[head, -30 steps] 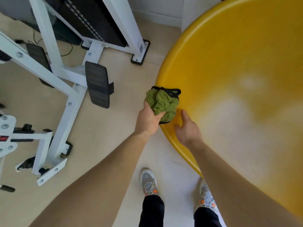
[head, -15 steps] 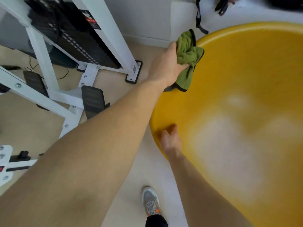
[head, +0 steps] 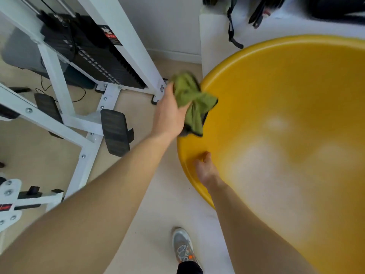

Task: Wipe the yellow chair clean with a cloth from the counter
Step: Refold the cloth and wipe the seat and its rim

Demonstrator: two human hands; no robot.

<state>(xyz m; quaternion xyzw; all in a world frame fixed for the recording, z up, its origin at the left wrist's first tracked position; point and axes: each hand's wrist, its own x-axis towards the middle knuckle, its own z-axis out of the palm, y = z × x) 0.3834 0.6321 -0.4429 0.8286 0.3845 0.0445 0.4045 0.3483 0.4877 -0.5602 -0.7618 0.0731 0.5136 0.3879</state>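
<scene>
The green cloth [head: 192,101] is bunched against the left rim of the yellow chair [head: 286,119], its loose end draped over the edge onto the inner curve. The left hand [head: 169,113] grips it from the outer side, fingers closed around the wad — the cloth sits just right of the palm. Lower on the same rim, the right hand [head: 205,171] rests flat, holding nothing. Left of the chair stands a white exercise machine [head: 83,119] on the pale floor [head: 150,234].
</scene>
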